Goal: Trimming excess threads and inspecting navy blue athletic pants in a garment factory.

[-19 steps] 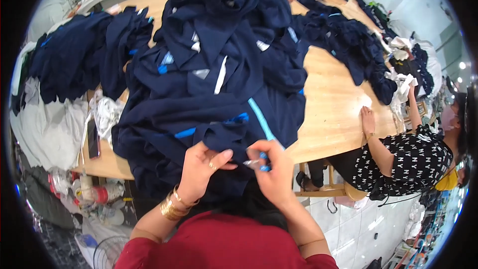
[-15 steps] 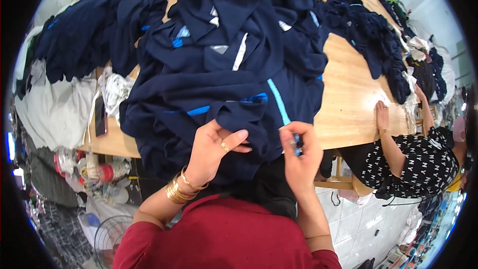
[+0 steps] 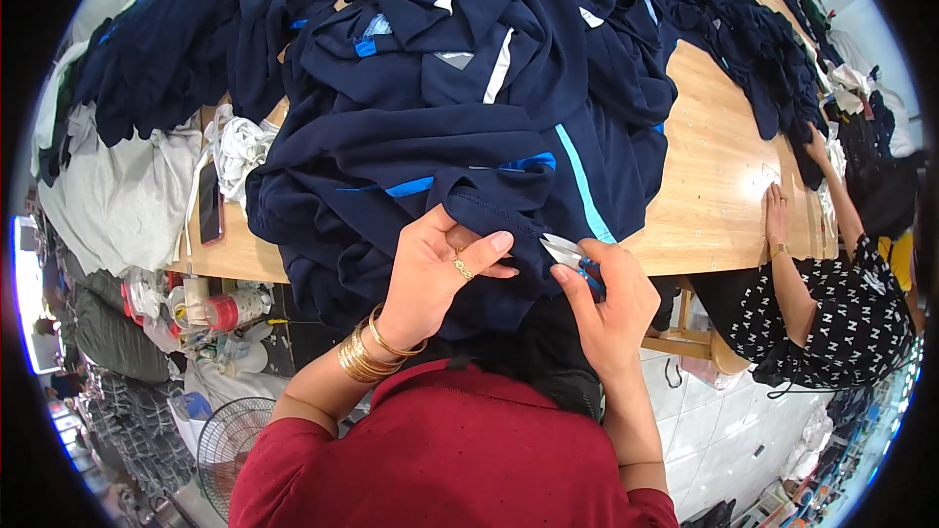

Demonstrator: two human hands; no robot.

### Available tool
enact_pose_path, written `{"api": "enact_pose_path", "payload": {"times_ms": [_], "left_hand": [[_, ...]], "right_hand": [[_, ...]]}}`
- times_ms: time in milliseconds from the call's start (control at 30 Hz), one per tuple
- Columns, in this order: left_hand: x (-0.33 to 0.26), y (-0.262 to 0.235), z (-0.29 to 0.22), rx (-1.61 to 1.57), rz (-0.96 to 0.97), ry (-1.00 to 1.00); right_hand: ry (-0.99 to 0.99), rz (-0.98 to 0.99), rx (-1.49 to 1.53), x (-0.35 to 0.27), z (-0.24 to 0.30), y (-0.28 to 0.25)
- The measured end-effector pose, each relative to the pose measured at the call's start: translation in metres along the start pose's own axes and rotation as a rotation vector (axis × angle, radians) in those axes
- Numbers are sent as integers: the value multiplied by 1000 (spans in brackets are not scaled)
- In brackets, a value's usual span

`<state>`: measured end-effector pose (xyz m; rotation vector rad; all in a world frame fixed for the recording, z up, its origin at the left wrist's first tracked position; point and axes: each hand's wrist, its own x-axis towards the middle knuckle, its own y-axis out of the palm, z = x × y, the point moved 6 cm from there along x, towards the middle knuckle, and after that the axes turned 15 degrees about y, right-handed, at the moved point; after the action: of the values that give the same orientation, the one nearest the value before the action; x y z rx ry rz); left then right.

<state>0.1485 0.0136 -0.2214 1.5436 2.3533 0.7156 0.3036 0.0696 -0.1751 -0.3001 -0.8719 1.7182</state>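
Observation:
A large heap of navy garments (image 3: 421,156) with light blue stripes, bright blue bands and white tags lies in front of me. My left hand (image 3: 430,274) is closed on the hem of one navy garment (image 3: 494,213) at the near side of the heap. The hem's seam shows along its folded edge. In my right hand (image 3: 618,308) is a small pair of thread snips (image 3: 564,251) with blue handles. Its silver blades point left and stand slightly apart at the end of that seam. Whether a thread lies between them is too small to tell.
The heap rests on a wooden table (image 3: 709,176). More navy garments lie at the far left (image 3: 176,49) and far right (image 3: 748,49). A phone (image 3: 210,203) is beside bundled white cloth (image 3: 241,149). To the right sits a person in a patterned black shirt (image 3: 831,323).
The snips have turned; their blades now show clearly and reach toward the garment's seam. My left hand keeps its hold on the hem. The whole view has shifted slightly.

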Motion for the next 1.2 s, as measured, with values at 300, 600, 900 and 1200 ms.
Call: {"api": "enact_pose_path", "payload": {"times_ms": [300, 600, 900, 1200], "left_hand": [[-1, 3, -2, 58, 14, 35], [1, 2, -2, 66, 1, 56], [2, 3, -2, 65, 6, 55], [3, 5, -3, 62, 10, 52]], "right_hand": [[-53, -26, -59, 0, 3, 0], [-55, -35, -62, 1, 2, 0], [-66, -47, -81, 3, 4, -1], [-56, -48, -64, 4, 7, -3]]}}
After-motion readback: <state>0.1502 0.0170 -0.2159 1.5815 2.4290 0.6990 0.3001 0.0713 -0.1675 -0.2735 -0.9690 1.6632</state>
